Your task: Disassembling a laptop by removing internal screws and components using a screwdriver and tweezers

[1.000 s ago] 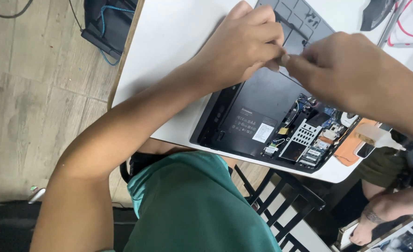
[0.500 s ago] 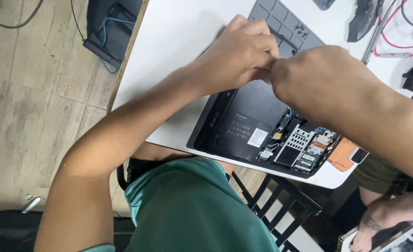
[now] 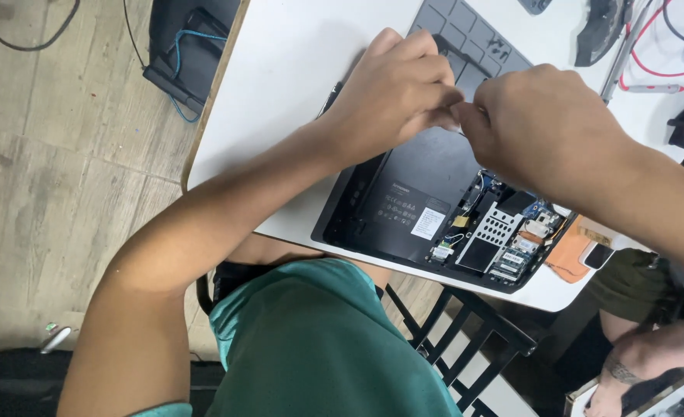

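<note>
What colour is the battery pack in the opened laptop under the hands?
Black, with a small white label; the battery pack shows in the head view, the only one.

One opened laptop [image 3: 419, 208], one grey mat [image 3: 465, 38], two hands [image 3: 392, 93]

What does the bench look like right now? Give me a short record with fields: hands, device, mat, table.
left hand: fingers pinched together above the opened laptop, touching the right hand
right hand: fingertips meet the left hand; what they pinch is hidden
laptop: black, bottom cover off, circuit boards bare at its near right end
mat: grey, with compartments, beyond the hands
table: white; orange pad at its near edge
</note>
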